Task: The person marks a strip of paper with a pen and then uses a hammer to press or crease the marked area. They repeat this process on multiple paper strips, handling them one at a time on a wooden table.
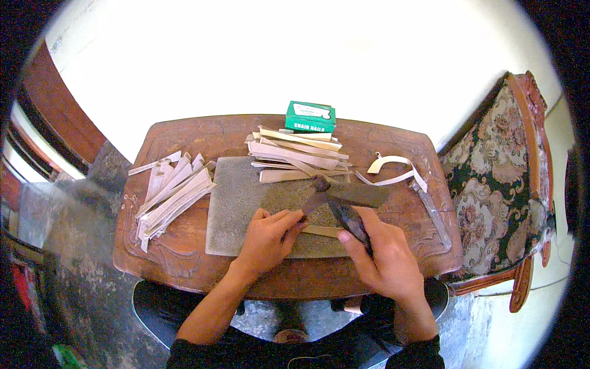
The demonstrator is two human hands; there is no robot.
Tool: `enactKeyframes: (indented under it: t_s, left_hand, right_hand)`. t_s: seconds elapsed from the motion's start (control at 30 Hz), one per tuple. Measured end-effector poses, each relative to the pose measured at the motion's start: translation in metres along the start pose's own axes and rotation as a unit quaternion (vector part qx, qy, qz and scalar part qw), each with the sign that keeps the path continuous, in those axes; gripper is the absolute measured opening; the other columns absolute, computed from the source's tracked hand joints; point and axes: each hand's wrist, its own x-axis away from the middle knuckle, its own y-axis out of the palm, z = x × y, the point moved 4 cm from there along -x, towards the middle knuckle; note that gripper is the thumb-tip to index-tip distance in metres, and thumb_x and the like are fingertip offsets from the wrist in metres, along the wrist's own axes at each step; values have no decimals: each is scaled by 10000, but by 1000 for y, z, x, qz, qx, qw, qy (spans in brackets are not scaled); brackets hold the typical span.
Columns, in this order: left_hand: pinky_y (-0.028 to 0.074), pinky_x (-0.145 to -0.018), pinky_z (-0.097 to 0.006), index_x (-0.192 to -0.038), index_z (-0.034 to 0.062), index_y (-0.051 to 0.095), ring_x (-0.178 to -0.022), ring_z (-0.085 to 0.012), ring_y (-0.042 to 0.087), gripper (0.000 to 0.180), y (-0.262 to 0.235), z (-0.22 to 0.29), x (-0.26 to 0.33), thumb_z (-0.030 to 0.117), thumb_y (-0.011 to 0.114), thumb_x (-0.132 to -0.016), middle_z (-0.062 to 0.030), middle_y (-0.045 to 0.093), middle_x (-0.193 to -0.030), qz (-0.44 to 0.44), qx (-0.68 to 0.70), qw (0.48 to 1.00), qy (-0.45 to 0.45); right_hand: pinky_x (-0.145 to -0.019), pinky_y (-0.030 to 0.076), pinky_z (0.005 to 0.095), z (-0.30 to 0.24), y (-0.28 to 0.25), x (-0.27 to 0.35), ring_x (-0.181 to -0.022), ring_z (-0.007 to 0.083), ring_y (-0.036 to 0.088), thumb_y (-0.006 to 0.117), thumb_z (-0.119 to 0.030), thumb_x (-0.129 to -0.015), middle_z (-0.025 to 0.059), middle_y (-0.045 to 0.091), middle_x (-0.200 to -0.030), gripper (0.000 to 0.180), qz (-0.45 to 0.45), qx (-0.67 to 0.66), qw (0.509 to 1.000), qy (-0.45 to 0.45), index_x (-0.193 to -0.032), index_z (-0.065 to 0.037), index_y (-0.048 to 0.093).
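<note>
Table [227,136] spreads beneath both hands and beyond them, a single surface carrying everything in reach. Chair [491,184], flower-patterned, stands well out past the right hand. Board [233,227], grey and flat, lies directly below both hands, probably to spare the wood. Left heap [178,197] of strips sits ahead and left of the left hand; far heap [298,154] lies straight ahead of both hands, partly over the board's far edge. Keeping them apart leaves the near board free for the hands. Right hand [387,255] is wrapped round the handle of the tool [344,215], thumb laid forward, presumably for control; its dark head reaches over the board, exact kind unclear. Left hand [270,240] has its fingers curled in, seemingly pinching the left end of the pale strip [322,231], likely to steady it; cannot tell whether it also touches the tool. Bar [433,218], grey, perhaps a blade, lies right of the right hand, clear of the board. Curl [375,166] of strip rests ahead and right of that hand. Green box [310,117] stands farthest ahead, just behind the far heap. Pale strip lies low between the hands, on the board.
</note>
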Motion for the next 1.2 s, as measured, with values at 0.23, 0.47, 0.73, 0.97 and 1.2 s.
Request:
enactKeyframes:
  t_s: [0.23, 0.47, 0.73, 0.97, 1.2]
  left_hand:
    - [379, -660, -366, -1087, 95, 660, -705, -250, 615, 203, -2, 3, -2, 167, 652, -897, -59, 686, -882, 2, 8, 1000, 0]
    - [386, -666, -362, -1076, 100, 661, -725, -245, 629, 199, 0, 1, 1, 169, 657, -889, -56, 694, -905, 6, -5, 1000, 5]
    - [393, -652, -360, -1036, 73, 672, -707, -259, 641, 195, 0, -1, 0, 164, 691, -865, -74, 707, -892, 32, 7, 999, -8]
    - [416, -646, -378, -1000, 62, 676, -671, -279, 625, 167, 0, -2, 0, 145, 702, -856, -89, 702, -868, 46, 23, 998, -33]
    - [409, -629, -366, -936, 90, 678, -588, -263, 562, 91, -4, 1, -4, 134, 701, -860, -70, 682, -794, 12, 66, 993, -99]
  right_hand:
    - [-634, 494, 533, 4, 5, 0, -759, 474, 634, 628, -228, -930, 270, 631, -810, 320, -2, -17, 1000, 12, -1124, 7, 531]
    - [-627, 484, 532, 0, 2, 1, -732, 463, 637, 621, -203, -931, 261, 629, -797, 292, 15, -13, 1000, 23, -1104, 13, 531]
    - [-545, 457, 340, 53, 43, -14, -599, 196, 565, 527, -262, -1004, 73, 559, -712, 260, 35, -262, 959, 98, -1118, -29, 554]
    - [-503, 440, 259, 115, 111, -24, -562, 104, 518, 475, -294, -1034, 3, 506, -709, 265, 62, -389, 904, 167, -1114, -50, 542]
    - [-538, 473, 321, 105, 111, -22, -598, 161, 570, 502, -313, -1013, 68, 585, -735, 313, 46, -365, 911, 190, -1073, -14, 569]
